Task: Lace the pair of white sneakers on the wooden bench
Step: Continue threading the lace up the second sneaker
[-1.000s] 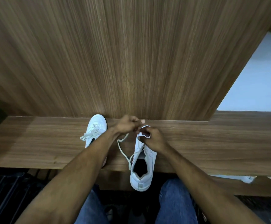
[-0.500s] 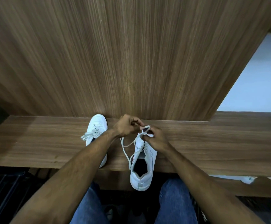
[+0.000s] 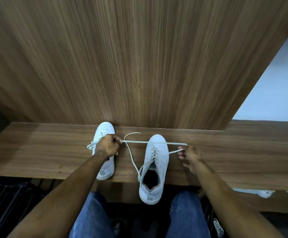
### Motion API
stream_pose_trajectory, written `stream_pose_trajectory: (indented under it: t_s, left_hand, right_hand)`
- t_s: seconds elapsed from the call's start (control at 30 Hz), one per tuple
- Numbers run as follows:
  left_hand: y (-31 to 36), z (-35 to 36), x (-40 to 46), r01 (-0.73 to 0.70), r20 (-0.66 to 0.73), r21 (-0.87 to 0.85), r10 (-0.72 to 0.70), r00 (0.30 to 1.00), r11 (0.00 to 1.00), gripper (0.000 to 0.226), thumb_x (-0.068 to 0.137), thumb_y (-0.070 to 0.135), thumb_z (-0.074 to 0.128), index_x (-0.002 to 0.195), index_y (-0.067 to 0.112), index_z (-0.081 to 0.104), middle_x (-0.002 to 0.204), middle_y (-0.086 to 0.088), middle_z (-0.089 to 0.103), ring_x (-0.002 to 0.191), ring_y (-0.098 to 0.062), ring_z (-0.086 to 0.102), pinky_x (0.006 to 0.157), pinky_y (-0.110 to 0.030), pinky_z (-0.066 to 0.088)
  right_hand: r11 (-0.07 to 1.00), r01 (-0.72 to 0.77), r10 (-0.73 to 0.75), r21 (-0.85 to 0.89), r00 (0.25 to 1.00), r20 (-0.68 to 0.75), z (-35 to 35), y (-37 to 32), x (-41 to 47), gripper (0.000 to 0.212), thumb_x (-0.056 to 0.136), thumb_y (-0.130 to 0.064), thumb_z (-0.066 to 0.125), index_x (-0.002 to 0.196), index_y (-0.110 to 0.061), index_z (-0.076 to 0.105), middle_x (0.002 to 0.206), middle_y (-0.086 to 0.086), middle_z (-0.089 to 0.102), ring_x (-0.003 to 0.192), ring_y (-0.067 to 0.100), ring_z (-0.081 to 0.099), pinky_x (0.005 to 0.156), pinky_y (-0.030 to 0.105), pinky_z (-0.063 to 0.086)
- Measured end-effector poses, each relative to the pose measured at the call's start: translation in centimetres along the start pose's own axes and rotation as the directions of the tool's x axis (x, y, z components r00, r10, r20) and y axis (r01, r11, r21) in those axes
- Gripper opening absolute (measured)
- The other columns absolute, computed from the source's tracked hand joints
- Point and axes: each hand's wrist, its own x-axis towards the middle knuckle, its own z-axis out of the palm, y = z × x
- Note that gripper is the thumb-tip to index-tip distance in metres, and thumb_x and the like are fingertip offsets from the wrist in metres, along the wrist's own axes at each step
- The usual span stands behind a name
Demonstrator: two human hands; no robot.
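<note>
Two white sneakers stand on the wooden bench (image 3: 36,152), toes toward the back panel. The left sneaker (image 3: 104,134) has its laces tied and is partly hidden under my left forearm. The right sneaker (image 3: 154,162) has its heel over the bench's front edge and is laced through its lower eyelets. Its white lace (image 3: 136,142) is stretched sideways across the toe. My left hand (image 3: 108,146) pinches one strand left of the shoe. My right hand (image 3: 188,156) pinches the other strand to the right.
A tall wooden panel (image 3: 139,66) rises behind the bench. A pale floor (image 3: 273,93) shows at the right. My jeans-clad knees (image 3: 186,215) are below the bench edge, with a dark rack (image 3: 5,200) at lower left and another shoe (image 3: 218,227) on the floor.
Both hands were close together over the right sneaker's toe; now they have pulled apart, left hand leftward and right hand rightward, drawing the lace taut across the shoe.
</note>
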Motion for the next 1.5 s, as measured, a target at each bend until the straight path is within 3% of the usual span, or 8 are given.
stream_pose_trajectory:
  t_s: [0.23,0.37,0.67,0.83,0.93,1.07,1.17,1.5]
  left_hand:
    - [-1.1,-2.2,0.3,0.155,-0.204,-0.358,-0.239,0.949,0.921,0.02,0.078,0.03,0.078,0.07,0.015,0.067,0.08,-0.006,0.068,0.08,-0.021,0.061,0.083,-0.034,0.05]
    - [-0.2,-3.1,0.1,0.127,-0.146,-0.793,-0.388,0.91,0.596,0.021,0.076,0.014,0.079,0.068,0.012,0.06,0.069,-0.008,0.059,0.061,-0.018,0.054,0.061,-0.028,0.046]
    - [2.4,-4.4,0.9,-0.007,-0.012,-1.0,-0.378,0.926,0.015,0.005,0.087,0.014,0.068,0.085,0.017,0.064,0.079,0.001,0.07,0.066,-0.008,0.069,0.064,-0.021,0.054]
    - [4.8,-2.4,0.3,-0.172,-0.257,-0.787,-0.061,0.964,0.592,0.008,0.087,0.004,0.065,0.084,0.01,0.071,0.055,0.009,0.061,0.049,-0.003,0.053,0.053,-0.02,0.047]
    - [5.1,0.3,-0.6,-0.278,-0.1,-0.375,0.26,0.961,0.884,0.015,0.091,0.018,0.065,0.095,0.008,0.075,0.061,0.013,0.063,0.054,0.005,0.051,0.059,-0.02,0.045]
    - [5.4,3.8,-3.3,-0.348,0.177,-0.044,0.35,0.92,0.936,0.019,0.094,0.028,0.059,0.1,0.02,0.074,0.095,0.005,0.073,0.09,-0.01,0.064,0.071,-0.024,0.043]
    - [5.4,5.9,-5.1,-0.313,0.219,0.129,0.281,0.935,0.941,0.016,0.089,0.035,0.06,0.099,0.032,0.072,0.1,0.009,0.07,0.095,-0.012,0.063,0.07,-0.023,0.041]
    - [6.2,8.6,-6.7,-0.392,0.189,0.337,0.346,0.919,0.856,0.023,0.086,0.04,0.053,0.101,0.03,0.068,0.111,0.007,0.061,0.102,-0.024,0.061,0.078,-0.036,0.047]
  right_hand:
    - [0.974,-0.187,0.187,0.124,0.982,0.016,0.0,1.9,-0.1,0.015,0.095,-0.013,0.053,0.082,-0.012,0.062,0.067,0.005,0.05,0.058,0.015,0.044,0.057,0.033,0.048]
    - [0.958,-0.218,0.211,0.189,0.976,0.052,0.1,2.1,-0.1,0.014,0.094,-0.01,0.054,0.082,-0.011,0.061,0.066,0.005,0.049,0.056,0.014,0.044,0.046,0.027,0.052]
    - [0.915,-0.136,0.091,0.38,0.987,0.133,1.0,1.1,-0.3,0.017,0.095,0.003,0.047,0.093,-0.01,0.058,0.079,0.011,0.063,0.071,0.019,0.06,0.053,0.032,0.058]
    - [0.982,0.184,-0.187,0.034,0.949,0.252,2.3,1.8,-2.0,0.036,0.085,0.008,0.059,0.107,-0.021,0.055,0.087,0.006,0.067,0.074,0.017,0.062,0.066,0.034,0.052]
    - [0.872,0.38,-0.289,-0.309,0.909,0.302,3.4,3.5,-2.3,0.021,0.079,-0.006,0.07,0.089,-0.022,0.061,0.077,0.0,0.064,0.067,0.016,0.06,0.066,0.041,0.055]
    - [0.733,0.511,-0.372,-0.449,0.854,0.364,4.0,5.1,-2.3,0.021,0.064,-0.037,0.078,0.07,-0.03,0.06,0.074,-0.006,0.068,0.073,0.013,0.065,0.069,0.034,0.053]
    - [0.712,0.518,-0.391,-0.474,0.853,0.346,4.1,4.9,-2.5,0.014,0.074,-0.026,0.075,0.073,-0.032,0.062,0.077,-0.01,0.069,0.074,0.007,0.065,0.07,0.027,0.053]
    - [0.973,0.217,-0.19,-0.082,0.948,0.257,3.1,5.3,-2.6,0.016,0.088,0.004,0.061,0.075,-0.003,0.068,0.063,0.008,0.062,0.055,0.013,0.054,0.05,0.02,0.046]
